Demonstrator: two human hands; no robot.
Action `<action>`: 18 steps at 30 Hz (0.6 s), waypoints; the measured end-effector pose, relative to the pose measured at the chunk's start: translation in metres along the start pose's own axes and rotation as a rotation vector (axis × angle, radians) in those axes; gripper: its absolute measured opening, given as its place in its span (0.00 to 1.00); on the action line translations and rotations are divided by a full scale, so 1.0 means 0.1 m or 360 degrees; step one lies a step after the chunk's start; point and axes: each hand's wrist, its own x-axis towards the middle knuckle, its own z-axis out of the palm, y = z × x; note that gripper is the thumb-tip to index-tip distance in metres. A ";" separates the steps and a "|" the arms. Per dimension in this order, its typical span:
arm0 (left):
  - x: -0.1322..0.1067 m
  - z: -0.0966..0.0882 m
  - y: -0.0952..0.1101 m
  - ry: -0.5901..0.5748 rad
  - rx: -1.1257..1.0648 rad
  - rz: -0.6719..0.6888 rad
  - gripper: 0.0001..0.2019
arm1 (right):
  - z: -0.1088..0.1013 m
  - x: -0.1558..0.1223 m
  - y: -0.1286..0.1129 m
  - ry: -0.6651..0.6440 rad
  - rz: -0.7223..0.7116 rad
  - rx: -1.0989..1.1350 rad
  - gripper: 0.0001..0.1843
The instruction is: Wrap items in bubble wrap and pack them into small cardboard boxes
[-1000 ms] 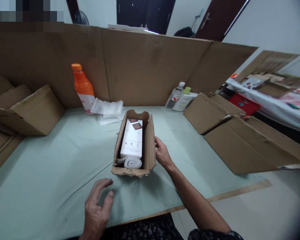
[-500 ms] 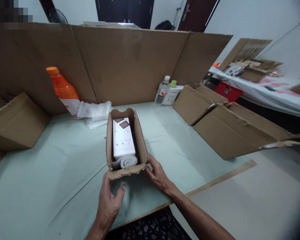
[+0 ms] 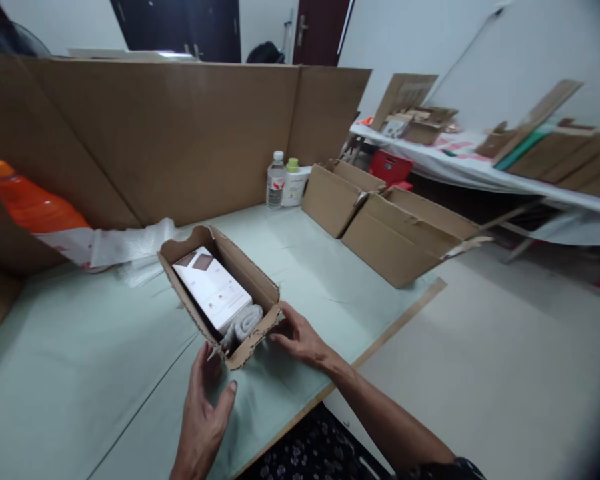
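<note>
An open-topped cardboard box (image 3: 269, 283) sits at an angle on the pale green tabletop in front of me. Inside lies a white carton (image 3: 215, 287) with brown diamond shapes printed on it. A grey-white roll of wrap (image 3: 249, 322), perhaps bubble wrap, is tucked at the near end. My right hand (image 3: 300, 337) grips the box's near right corner, thumb below and fingers at the side. At the near left corner, my left hand (image 3: 205, 400) is open, thumb spread away; its fingertips are partly behind the box's edge, and whether they touch it I cannot tell.
An orange bottle (image 3: 40, 203) leans at left beside clear bubble-wrap sheets (image 3: 130, 247). A water bottle (image 3: 275, 183) and white bottle (image 3: 295, 187) stand by the cardboard screen (image 3: 205, 133). Two open cardboard boxes (image 3: 330, 200) (image 3: 395, 237) line the right side, near the table's edge (image 3: 400, 327).
My view has swung to the right. The box has turned counterclockwise, its far end now pointing to the left. My right hand stays at its corner; my left hand remains spread near it.
</note>
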 end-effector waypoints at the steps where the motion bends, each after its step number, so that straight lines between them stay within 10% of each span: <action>1: 0.03 0.00 -0.03 -0.0041 0.0003 -0.0009 0.40 | 0.00 0.02 -0.01 -0.0041 0.0017 0.0021 0.31; 11: 0.12 0.13 -0.17 -0.0171 0.0005 -0.0009 0.41 | 0.00 0.11 0.00 -0.0034 -0.0044 0.0327 0.24; 18: 0.23 0.58 0.16 -0.0304 0.0005 0.0066 0.39 | -0.28 0.05 0.10 0.0142 -0.0060 0.0288 0.25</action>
